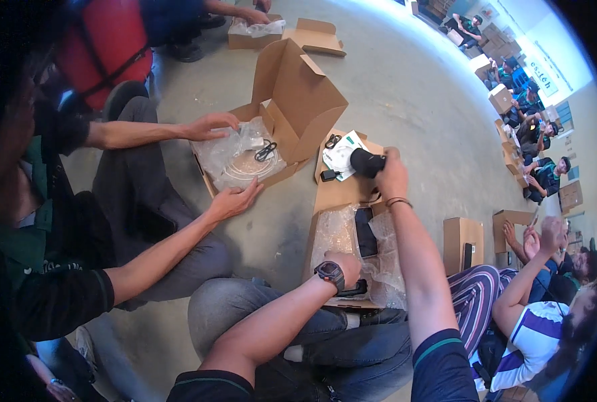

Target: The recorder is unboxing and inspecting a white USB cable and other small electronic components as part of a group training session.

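My right hand point(393, 175) is closed around a black rounded device point(365, 163), held up over the open lid of a cardboard box. Down in that box, my left hand point(345, 265), below a wristwatch, rests by the bubble wrap point(332, 231); its fingers are turned down and hidden. Close to it are a dark item point(365, 234) between sheets of wrap and another black piece point(357, 289) at the near end. Partly behind the held device, a white and green leaflet point(342, 153) lies on the lid with a black adapter point(328, 175) and a coiled black cable point(333, 141).
On my left, a co-worker's hands point(235, 201) touch a bubble-wrapped bundle with white and black cables point(255, 157) in an open cardboard box point(302, 100). A standing box point(463, 242) and a seated person in striped trousers are at my right. Another box point(255, 37) lies farther off.
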